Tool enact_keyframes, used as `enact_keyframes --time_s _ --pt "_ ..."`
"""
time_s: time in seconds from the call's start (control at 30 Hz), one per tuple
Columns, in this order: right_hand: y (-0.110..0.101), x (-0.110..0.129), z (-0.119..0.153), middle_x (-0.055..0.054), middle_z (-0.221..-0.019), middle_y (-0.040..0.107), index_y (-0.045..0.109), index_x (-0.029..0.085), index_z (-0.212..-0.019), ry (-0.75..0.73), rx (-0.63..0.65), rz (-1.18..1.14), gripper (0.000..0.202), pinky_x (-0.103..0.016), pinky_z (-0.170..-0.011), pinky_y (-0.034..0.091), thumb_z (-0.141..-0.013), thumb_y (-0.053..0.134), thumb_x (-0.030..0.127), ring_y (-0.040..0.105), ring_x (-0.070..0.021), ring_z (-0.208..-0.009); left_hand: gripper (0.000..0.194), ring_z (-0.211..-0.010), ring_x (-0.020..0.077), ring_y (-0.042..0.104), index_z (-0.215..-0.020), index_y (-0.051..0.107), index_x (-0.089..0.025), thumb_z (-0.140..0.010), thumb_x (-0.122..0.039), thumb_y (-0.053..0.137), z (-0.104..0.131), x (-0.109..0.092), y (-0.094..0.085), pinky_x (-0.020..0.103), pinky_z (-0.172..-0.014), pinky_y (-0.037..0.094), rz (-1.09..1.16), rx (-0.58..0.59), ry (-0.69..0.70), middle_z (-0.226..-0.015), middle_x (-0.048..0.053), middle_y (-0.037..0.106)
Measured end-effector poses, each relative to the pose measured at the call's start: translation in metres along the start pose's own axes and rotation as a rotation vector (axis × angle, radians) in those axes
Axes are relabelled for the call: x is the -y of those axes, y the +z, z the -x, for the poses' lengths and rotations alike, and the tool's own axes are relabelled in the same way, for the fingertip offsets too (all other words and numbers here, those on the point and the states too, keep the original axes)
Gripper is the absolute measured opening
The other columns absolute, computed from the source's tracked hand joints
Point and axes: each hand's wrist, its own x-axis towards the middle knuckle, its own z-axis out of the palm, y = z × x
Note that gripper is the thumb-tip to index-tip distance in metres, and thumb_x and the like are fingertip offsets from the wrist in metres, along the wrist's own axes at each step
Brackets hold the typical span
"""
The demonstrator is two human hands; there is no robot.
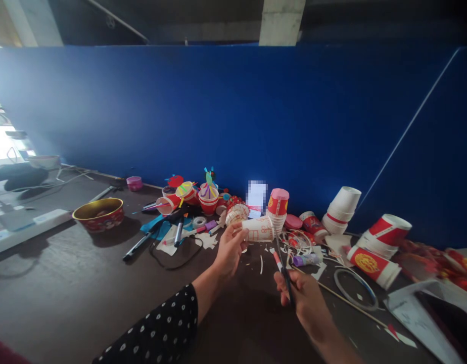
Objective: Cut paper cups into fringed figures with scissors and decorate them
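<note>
A white paper cup (258, 229) with orange-red drawn lines lies sideways in my left hand (230, 251), whose fingers are wrapped round its left end. My right hand (298, 296) is closed on the dark handles of a pair of scissors (285, 278). The scissor blades point up and away, beside the cup's right end. Whether they touch the rim is hard to tell. Just behind stands a stack of red and white cups (278, 206) with a pink top.
Markers, paper scraps and decorated cups (208, 200) spread behind my left hand. A red and gold bowl (99, 215) and a power strip (51, 219) are left. More cups (341, 210), a tape ring (355, 288) and a thin stick lie right. A blue partition (203, 111) stands behind.
</note>
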Motion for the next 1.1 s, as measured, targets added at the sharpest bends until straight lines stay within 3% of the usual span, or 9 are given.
enact_keyframes --time_s 0.17,0.37,0.57,0.77,0.9,1.1 --pt "0.0023 -0.008 -0.0021 0.003 -0.042 0.047 0.046 0.019 -0.05 -0.016 0.054 0.048 0.039 -0.023 -0.047 0.032 -0.074 0.051 0.049 0.046 -0.012 -0.044 0.033 -0.071 0.0118 0.059 -0.09 0.05 -0.016 -0.065 -0.029 0.067 0.0002 0.0007 0.0 0.025 -0.068 0.045 -0.005 -0.029 -0.001 -0.082 0.003 0.061" --pt "0.0003 -0.0075 -0.0033 0.003 -0.041 0.048 0.044 0.019 -0.047 -0.034 -0.024 0.162 0.04 -0.023 -0.046 0.032 -0.075 0.05 0.048 0.046 -0.0122 -0.043 0.037 -0.073 0.0146 0.061 -0.089 0.05 -0.017 -0.061 -0.031 0.069 -0.0001 0.0003 0.0004 0.026 -0.066 0.046 -0.045 -0.021 -0.007 -0.083 0.004 0.063" --pt "-0.0009 -0.0074 -0.0025 0.002 -0.042 0.051 0.048 0.019 -0.045 -0.146 -0.105 0.245 0.04 -0.022 -0.044 0.03 -0.072 0.053 0.048 0.046 -0.0121 -0.045 0.039 -0.061 0.0131 0.061 -0.095 0.05 -0.017 -0.063 -0.034 0.066 -0.0002 0.0009 -0.003 0.021 -0.052 0.042 -0.21 -0.055 -0.01 -0.085 0.004 0.064" --pt "-0.0019 -0.003 -0.0024 0.002 -0.042 0.049 0.047 0.018 -0.043 -0.136 -0.099 0.253 0.043 -0.022 -0.043 0.029 -0.072 0.052 0.049 0.045 -0.0115 -0.044 0.045 -0.062 0.0149 0.061 -0.107 0.047 -0.019 -0.066 -0.031 0.062 0.0032 -0.0007 -0.0008 0.024 -0.052 0.044 -0.157 0.058 -0.016 -0.087 0.004 0.062" --pt "-0.0012 -0.004 -0.0029 0.002 -0.042 0.049 0.048 0.018 -0.045 -0.119 -0.089 0.254 0.042 -0.022 -0.043 0.029 -0.073 0.051 0.049 0.044 -0.0112 -0.044 0.042 -0.057 0.0134 0.06 -0.105 0.05 -0.019 -0.066 -0.028 0.06 0.0046 0.0006 0.0003 0.021 -0.046 0.04 -0.153 0.114 -0.048 -0.088 0.004 0.062" --pt "-0.0002 -0.0094 -0.0043 0.003 -0.041 0.049 0.049 0.017 -0.047 -0.135 -0.075 0.306 0.041 -0.021 -0.043 0.028 -0.073 0.051 0.049 0.042 -0.0108 -0.043 0.042 -0.048 0.0085 0.054 -0.096 0.051 -0.017 -0.059 -0.03 0.068 0.007 -0.0032 0.0068 0.016 -0.039 0.03 -0.292 0.069 -0.072 -0.078 0.002 0.062"
